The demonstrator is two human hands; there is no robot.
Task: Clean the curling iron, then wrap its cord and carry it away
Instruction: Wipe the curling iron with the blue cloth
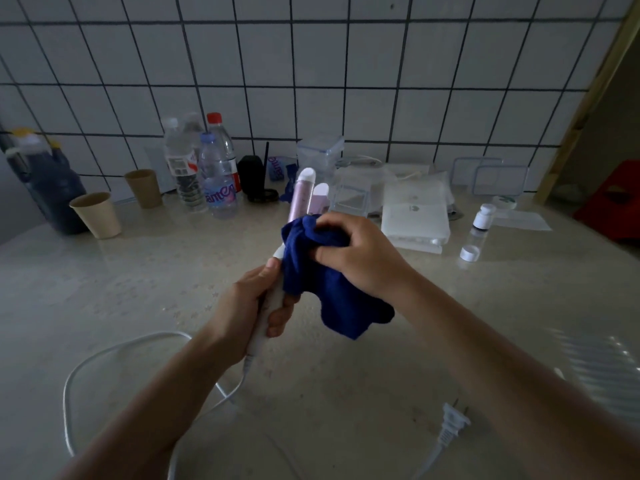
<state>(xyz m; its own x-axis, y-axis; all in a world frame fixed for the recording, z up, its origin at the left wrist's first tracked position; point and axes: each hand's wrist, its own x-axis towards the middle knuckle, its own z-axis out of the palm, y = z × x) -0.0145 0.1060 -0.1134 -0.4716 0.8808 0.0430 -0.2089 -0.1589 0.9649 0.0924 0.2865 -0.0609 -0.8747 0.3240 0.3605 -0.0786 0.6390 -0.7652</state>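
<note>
This looks like a room in a home, perhaps a kitchen or a washing corner, with a white tiled wall [346,81] with dark grout behind a pale, glossy countertop [138,289]. Along the wall stand ordinary household things: plastic water bottles [207,168], two paper cups [97,214], a dark blue detergent jug [48,181], clear plastic storage boxes [320,150] with lids [495,178], and flat white packets [414,216]. At the right edge a wooden door frame [585,98] opens to a darker space with something red [613,202] on the floor.
</note>
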